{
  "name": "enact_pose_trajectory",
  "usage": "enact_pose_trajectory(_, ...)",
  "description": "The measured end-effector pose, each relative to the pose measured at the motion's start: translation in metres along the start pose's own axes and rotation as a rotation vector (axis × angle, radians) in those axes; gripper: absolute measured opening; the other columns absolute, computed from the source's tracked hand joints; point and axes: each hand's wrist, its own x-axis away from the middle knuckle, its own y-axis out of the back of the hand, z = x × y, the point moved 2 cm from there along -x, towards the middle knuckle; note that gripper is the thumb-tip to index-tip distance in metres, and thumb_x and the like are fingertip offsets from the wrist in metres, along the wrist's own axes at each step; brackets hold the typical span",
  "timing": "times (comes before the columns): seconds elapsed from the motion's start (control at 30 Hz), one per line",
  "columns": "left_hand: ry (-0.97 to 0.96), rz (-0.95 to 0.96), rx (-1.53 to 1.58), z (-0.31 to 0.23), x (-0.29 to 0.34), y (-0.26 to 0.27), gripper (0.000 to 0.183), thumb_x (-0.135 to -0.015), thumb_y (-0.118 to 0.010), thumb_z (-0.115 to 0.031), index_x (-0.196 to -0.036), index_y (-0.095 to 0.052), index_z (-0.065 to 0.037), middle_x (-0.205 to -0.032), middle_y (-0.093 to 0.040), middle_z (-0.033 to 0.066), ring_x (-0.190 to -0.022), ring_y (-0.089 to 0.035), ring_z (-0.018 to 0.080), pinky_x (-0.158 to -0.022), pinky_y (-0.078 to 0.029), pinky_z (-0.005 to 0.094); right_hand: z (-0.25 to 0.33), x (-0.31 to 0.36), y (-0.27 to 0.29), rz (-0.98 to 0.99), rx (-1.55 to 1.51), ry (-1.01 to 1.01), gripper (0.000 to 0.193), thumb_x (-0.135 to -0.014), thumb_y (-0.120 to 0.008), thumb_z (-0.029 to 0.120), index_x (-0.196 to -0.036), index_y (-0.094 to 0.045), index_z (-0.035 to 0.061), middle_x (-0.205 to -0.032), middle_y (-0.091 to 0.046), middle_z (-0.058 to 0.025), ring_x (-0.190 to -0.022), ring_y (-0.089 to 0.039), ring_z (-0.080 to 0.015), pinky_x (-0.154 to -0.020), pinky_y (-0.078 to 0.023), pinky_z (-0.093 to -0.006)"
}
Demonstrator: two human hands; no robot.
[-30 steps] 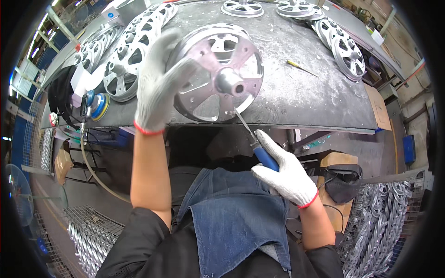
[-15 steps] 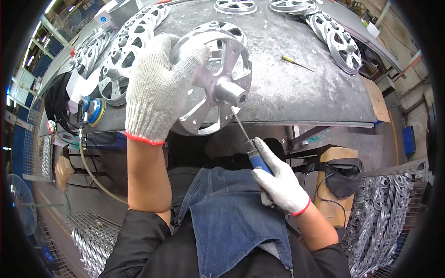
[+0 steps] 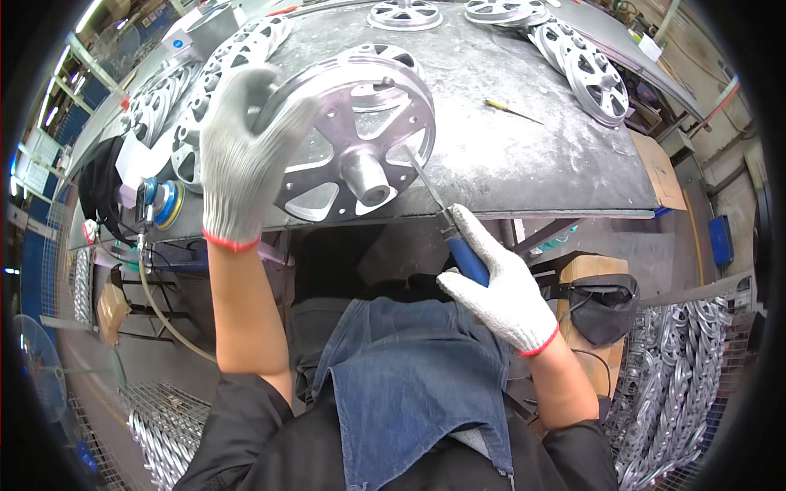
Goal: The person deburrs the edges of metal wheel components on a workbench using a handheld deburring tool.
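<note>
My left hand [image 3: 241,155], in a white knit glove, grips the left rim of a silver spoked metal wheel [image 3: 352,151] and holds it tilted at the front edge of the grey workbench [image 3: 524,155]. The wheel's hub faces me. My right hand [image 3: 495,282], also gloved, holds a blue-handled tool [image 3: 458,245] whose thin metal shaft reaches up into a spoke opening at the wheel's right side.
Several more silver wheels lie along the bench's left side [image 3: 192,123] and at its far right [image 3: 594,78]. A yellow-handled screwdriver [image 3: 508,110] lies on the bench. A blue round sander [image 3: 164,204] sits at the left edge. Wire baskets of metal parts [image 3: 688,385] stand low on the right.
My left hand has tipped and turned the wheel, bringing it nearer to me. The tool's tip has moved from near the hub to the spoke opening on the right.
</note>
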Motion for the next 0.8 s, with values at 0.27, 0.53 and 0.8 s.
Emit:
enact_pose_trajectory(0.27, -0.188, 0.135, -0.149, 0.025, -0.015, -0.003, 0.044, -0.103, -0.079, -0.039, -0.116, -0.08, 0.003, -0.091, -0.075, 0.0151, -0.086, -0.068, 0.0223, -0.08, -0.055, 0.0396, -0.005, -0.01, -0.016, -0.041, 0.087, -0.032, 0.076, -0.107, -0.07, 0.029, -0.176, -0.039, 0.0187, -0.129, -0.077, -0.0288, -0.111, -0.078, -0.0462, -0.099, -0.06, -0.0444)
enact_pose_trajectory(0.53, 0.109, 0.121, -0.087, 0.0, 0.002, 0.001, 0.034, -0.111, -0.073, -0.025, -0.127, -0.08, 0.004, -0.105, -0.081, 0.0058, -0.094, -0.067, 0.0109, -0.088, -0.054, 0.0305, 0.01, -0.001, -0.033, 0.049, -0.052, -0.159, 0.076, -0.109, -0.068, 0.028, -0.178, -0.036, 0.0201, -0.129, -0.077, -0.0312, -0.114, -0.077, -0.0511, -0.1, -0.06, -0.0478)
enact_pose_trajectory(0.8, 0.042, 0.013, 0.071, -0.005, 0.009, -0.003, 0.045, -0.104, -0.08, -0.039, -0.111, -0.08, 0.006, -0.084, -0.074, 0.0073, -0.077, -0.063, 0.0162, -0.074, -0.052, 0.0342, 0.034, 0.005, -0.037, 0.14, -0.352, -0.289, 0.084, -0.107, -0.068, 0.015, -0.181, -0.028, 0.0188, -0.09, -0.071, -0.0131, -0.06, -0.063, -0.0171, -0.065, -0.059, -0.0365)
